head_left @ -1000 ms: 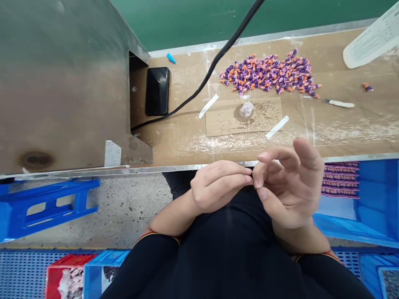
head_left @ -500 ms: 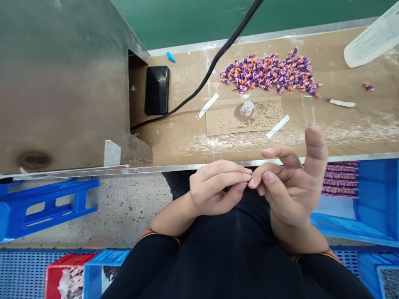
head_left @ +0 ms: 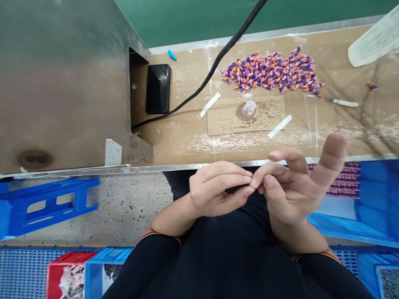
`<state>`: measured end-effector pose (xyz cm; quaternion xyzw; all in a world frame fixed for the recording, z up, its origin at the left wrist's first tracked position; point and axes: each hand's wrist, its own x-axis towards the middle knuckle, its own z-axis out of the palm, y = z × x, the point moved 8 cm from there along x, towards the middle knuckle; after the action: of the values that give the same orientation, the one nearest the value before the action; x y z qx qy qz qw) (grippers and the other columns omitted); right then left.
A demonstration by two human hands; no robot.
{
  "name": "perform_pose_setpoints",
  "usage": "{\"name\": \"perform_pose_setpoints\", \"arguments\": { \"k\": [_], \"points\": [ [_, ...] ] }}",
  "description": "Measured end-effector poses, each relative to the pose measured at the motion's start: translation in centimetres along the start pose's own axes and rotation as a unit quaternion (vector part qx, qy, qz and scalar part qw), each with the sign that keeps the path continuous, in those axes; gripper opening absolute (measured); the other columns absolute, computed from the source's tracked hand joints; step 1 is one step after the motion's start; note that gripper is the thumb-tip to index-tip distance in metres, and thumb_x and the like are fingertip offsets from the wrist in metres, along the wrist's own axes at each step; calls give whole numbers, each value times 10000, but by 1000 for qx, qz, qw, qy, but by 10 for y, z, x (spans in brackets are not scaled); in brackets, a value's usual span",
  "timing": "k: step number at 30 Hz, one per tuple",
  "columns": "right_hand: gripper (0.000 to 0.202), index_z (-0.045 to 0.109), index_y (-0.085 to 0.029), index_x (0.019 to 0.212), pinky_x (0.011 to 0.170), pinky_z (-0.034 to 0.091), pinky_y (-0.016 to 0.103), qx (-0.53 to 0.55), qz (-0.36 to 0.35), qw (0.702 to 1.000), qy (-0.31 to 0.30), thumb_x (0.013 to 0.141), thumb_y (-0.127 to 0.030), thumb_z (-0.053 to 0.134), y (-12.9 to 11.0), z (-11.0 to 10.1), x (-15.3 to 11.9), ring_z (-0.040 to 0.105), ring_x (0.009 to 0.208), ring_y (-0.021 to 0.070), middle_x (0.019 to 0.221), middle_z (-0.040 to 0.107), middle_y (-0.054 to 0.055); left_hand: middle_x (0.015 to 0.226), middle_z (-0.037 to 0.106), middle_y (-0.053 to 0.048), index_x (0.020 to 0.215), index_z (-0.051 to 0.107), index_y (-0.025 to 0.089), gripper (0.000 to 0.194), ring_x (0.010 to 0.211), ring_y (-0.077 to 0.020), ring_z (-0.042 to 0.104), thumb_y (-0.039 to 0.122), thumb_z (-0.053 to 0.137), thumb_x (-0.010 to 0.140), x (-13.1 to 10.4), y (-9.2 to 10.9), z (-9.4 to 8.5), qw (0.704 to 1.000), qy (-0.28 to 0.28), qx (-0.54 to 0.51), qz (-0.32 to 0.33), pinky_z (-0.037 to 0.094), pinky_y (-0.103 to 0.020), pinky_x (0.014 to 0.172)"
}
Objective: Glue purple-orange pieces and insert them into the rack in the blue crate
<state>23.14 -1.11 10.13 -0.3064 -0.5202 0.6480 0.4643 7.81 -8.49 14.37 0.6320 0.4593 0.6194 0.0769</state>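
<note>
Just in front of the bench edge, my left hand [head_left: 220, 189] has its thumb and fingers pinched together, tips meeting those of my right hand. My right hand [head_left: 293, 187] pinches with thumb and index finger while its other fingers stretch up and outward. Whatever sits between the fingertips is hidden. Beyond the hands, a small clear cup [head_left: 248, 109] stands on a wet-spotted piece of cardboard [head_left: 222, 120]. Behind it lies a heap of small purple, pink and orange pieces [head_left: 271, 71].
A black phone [head_left: 158, 88] lies beside a metal housing [head_left: 62, 91], and a black cable [head_left: 205, 79] crosses the bench. To the right are a white-handled knife [head_left: 344, 103], one loose piece [head_left: 372, 86] and a translucent bottle [head_left: 374, 43]. A blue crate [head_left: 378, 199] holds rows of pieces.
The outstretched fingers of my right hand have swung outward to the right. Both hands' fingertips stay together. The bench view has shifted slightly.
</note>
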Motion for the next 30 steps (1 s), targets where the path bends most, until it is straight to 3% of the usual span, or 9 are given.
{"name": "perform_pose_setpoints", "arguments": {
  "k": [4,8,11,16,22,26,30],
  "points": [
    [906,519,-745,1565,668,702,343,17,-33,999,1,937,-201,881,-1,0,3,678,608,101,1260,731,-69,988,870,-60,1090,768,136,172,823,-148,861,224,877,991,-2,3,5,1000,4,-3,19,745,-200,804],
    [829,550,-611,1633,573,645,301,41,-55,998,-18,963,-232,855,1,3,5,593,557,87,1210,739,-27,999,868,-80,1077,761,107,175,853,-155,866,199,882,989,-2,5,6,1000,-4,-15,25,749,-212,843],
    [817,555,-592,1649,544,611,282,67,-59,995,-36,976,-218,824,3,5,5,564,549,82,1197,742,-21,1005,869,-91,1078,757,99,199,855,-165,866,175,904,967,-2,6,6,999,-18,-17,24,757,-233,834],
    [824,588,-595,1610,635,638,329,139,61,986,-65,903,-322,912,19,4,6,564,614,116,1199,750,-23,1015,869,-53,1099,743,142,200,860,-154,861,186,897,980,-1,9,3,999,-26,12,18,762,-240,819],
    [747,752,-470,1468,581,585,223,269,234,931,-82,754,-417,968,37,14,9,477,695,119,1188,761,-19,1022,848,-54,1097,754,151,166,901,-141,850,227,874,1012,1,8,2,998,-12,68,0,742,-216,809],
    [676,762,-432,1451,552,520,104,320,293,897,-84,811,-312,946,41,19,5,530,772,88,1233,750,-20,999,840,-57,1074,752,136,85,909,-126,841,169,816,1028,1,3,2,997,24,74,-20,726,-204,861],
    [574,768,-426,1420,512,472,33,334,317,885,-73,886,-329,954,44,17,0,627,860,53,1250,746,-22,1050,854,-31,1101,757,180,102,903,-116,841,157,816,1020,2,0,4,993,28,112,-40,724,-208,862]
  ]
}}
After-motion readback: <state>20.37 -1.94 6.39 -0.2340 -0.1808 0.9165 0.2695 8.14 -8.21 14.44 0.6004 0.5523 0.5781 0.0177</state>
